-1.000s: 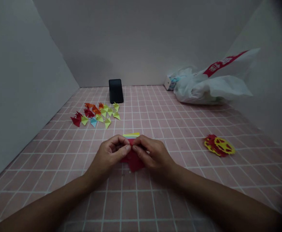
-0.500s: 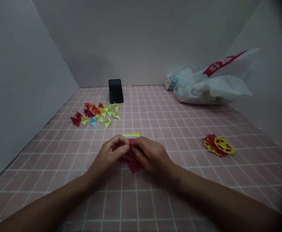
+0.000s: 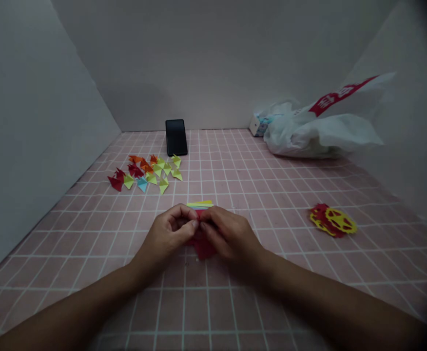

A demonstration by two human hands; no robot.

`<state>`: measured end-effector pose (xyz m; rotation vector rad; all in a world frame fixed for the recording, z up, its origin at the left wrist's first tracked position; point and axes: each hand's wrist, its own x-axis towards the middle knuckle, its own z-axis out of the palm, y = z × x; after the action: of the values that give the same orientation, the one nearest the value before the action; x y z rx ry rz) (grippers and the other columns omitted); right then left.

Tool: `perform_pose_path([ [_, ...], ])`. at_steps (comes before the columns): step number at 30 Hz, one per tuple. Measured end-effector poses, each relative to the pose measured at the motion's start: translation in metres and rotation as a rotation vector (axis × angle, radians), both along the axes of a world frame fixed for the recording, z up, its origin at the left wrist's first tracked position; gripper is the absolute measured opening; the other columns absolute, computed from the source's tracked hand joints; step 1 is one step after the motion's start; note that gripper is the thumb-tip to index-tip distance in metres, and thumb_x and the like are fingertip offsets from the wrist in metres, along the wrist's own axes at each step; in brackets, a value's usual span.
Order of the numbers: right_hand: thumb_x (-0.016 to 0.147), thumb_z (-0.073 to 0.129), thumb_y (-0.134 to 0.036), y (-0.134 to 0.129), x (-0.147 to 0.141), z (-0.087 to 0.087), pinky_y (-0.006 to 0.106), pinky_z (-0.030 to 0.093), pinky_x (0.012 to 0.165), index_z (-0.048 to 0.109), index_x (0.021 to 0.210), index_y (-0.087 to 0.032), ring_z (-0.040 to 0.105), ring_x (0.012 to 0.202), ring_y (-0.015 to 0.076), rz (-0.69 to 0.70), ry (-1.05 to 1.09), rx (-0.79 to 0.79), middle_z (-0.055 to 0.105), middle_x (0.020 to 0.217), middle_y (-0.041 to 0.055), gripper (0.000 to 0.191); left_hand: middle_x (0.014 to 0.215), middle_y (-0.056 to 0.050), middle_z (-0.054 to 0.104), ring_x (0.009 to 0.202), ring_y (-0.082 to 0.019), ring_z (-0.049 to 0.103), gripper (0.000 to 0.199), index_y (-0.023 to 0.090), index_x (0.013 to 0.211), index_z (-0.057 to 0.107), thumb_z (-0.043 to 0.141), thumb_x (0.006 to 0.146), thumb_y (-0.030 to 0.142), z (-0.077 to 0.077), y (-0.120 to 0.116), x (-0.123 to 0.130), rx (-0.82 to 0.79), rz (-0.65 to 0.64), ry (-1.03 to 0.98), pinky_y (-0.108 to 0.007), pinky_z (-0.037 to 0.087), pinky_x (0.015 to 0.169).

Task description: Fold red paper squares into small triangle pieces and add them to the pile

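My left hand (image 3: 173, 227) and my right hand (image 3: 228, 231) meet at the middle of the table, thumbs and forefingers pinched on a small piece of red paper (image 3: 199, 213) that they mostly hide. Beneath them lies a stack of coloured paper (image 3: 200, 203), its yellow and pale edges showing beyond the fingertips. A red sheet (image 3: 204, 247) sticks out below, between the hands. Several folded paper pieces (image 3: 157, 169), in red, orange, yellow-green and light blue, lie in a group to the left, beyond my left hand.
A black phone (image 3: 176, 137) leans near the back wall. At the back right, a white plastic bag (image 3: 308, 139) rests beside a small box (image 3: 257, 125). Red and yellow paper cut-outs (image 3: 333, 221) lie to the right on the pink tiled-pattern table (image 3: 206, 312).
The fingertips have shifted slightly around the red paper and closed nearer together. The whole view has moved a little; the other objects stay in place.
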<state>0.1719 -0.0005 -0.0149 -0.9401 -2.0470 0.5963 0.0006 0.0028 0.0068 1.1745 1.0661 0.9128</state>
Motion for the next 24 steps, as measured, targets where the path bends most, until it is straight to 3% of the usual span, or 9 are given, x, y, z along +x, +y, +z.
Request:
perform_pose_path([
  [7, 0.092, 0.049, -0.011, 0.0012, 0.0006, 0.0053, 0.027, 0.041, 0.066, 0.057, 0.085, -0.016, 0.056, 0.071, 0.0145, -0.005, 0.084, -0.129, 0.062, 0.08, 0.0042, 0.012, 0.079, 0.001, 0.061, 0.073, -0.013, 0.057, 0.011, 0.016, 0.079, 0.059, 0.066, 0.075, 0.024, -0.0002, -0.0005, 0.0021, 0.131, 0.018, 0.087, -0.024, 0.049, 0.067],
  [15, 0.091, 0.054, -0.021, 0.002, -0.0004, 0.0068, 0.026, 0.041, 0.063, 0.057, 0.081, -0.017, 0.052, 0.069, 0.0129, 0.0, 0.303, -0.453, 0.058, 0.077, 0.0005, 0.012, 0.084, -0.002, 0.062, 0.078, -0.015, 0.06, 0.006, 0.017, 0.082, 0.06, 0.062, 0.08, 0.022, -0.007, -0.0009, 0.0009, 0.286, 0.008, 0.216, -0.027, 0.052, 0.071],
  [24, 0.084, 0.056, -0.021, 0.0052, -0.0023, 0.0051, 0.026, 0.043, 0.061, 0.057, 0.079, -0.018, 0.052, 0.07, 0.0136, -0.021, 0.372, -0.552, 0.058, 0.077, 0.0011, 0.007, 0.085, -0.002, 0.063, 0.079, -0.016, 0.062, 0.007, 0.017, 0.084, 0.061, 0.064, 0.08, 0.022, -0.0073, -0.0018, 0.001, 0.315, 0.013, 0.239, -0.028, 0.053, 0.071],
])
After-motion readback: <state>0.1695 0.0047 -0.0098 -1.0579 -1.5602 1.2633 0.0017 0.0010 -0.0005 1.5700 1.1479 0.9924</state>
